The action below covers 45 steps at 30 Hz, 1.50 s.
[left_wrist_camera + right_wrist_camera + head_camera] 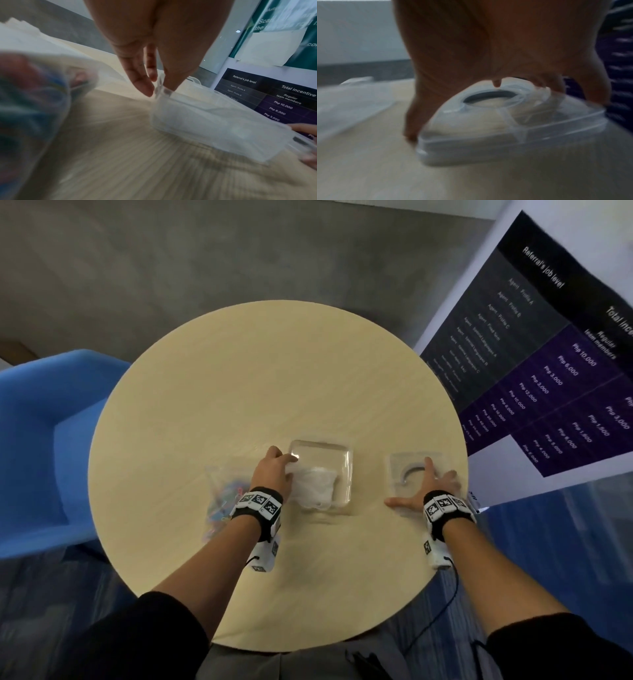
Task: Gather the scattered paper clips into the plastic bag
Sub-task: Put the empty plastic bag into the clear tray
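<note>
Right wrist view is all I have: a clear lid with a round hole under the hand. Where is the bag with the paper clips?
Observer: The plastic bag lies on the left part of the table, beside the left wrist, with coloured clips inside.
Operator: What is the left hand doing?
Observer: The left hand pinches a corner of a clear square container.
Operator: Anything in it?
Observer: A crumpled white thing; I cannot tell what.

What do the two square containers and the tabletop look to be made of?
Container under the left hand: clear, glossy, seemingly rigid plastic; highlights on its rim, white stuff visible through it. Lid-like piece under the right hand: the same clear plastic, moulded. Table: pale matte wood grain, possibly laminate.
</note>
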Each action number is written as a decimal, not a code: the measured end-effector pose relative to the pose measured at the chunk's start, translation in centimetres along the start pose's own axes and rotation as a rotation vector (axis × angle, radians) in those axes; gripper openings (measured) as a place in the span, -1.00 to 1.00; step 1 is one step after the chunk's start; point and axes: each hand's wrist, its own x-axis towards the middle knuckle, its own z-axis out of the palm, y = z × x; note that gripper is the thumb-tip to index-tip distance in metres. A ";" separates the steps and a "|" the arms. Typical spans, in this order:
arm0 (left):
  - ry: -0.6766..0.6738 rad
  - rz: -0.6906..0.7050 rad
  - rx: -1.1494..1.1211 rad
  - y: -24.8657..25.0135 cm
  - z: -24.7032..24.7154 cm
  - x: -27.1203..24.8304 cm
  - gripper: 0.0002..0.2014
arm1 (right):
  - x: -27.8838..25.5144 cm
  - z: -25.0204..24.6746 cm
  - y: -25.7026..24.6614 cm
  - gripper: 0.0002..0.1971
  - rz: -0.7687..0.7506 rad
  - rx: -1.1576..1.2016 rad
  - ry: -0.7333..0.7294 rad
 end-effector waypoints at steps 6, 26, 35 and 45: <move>-0.025 0.108 -0.093 1.3 -0.4 1.5 -0.70 | -2.5 -0.4 1.6 0.50 -0.088 0.030 -0.039; -0.116 -0.106 -0.438 -1.9 -0.6 -0.4 -0.71 | -7.6 -1.1 -11.5 0.39 -0.847 -0.430 0.164; -0.323 -0.108 -0.311 -1.5 -0.2 -1.5 -0.29 | -7.5 -1.0 -11.5 0.23 -0.922 -0.320 0.057; -0.059 -0.375 -0.472 -0.9 -0.2 -2.1 -0.37 | -4.5 0.9 -9.5 -0.69 -0.419 0.692 0.062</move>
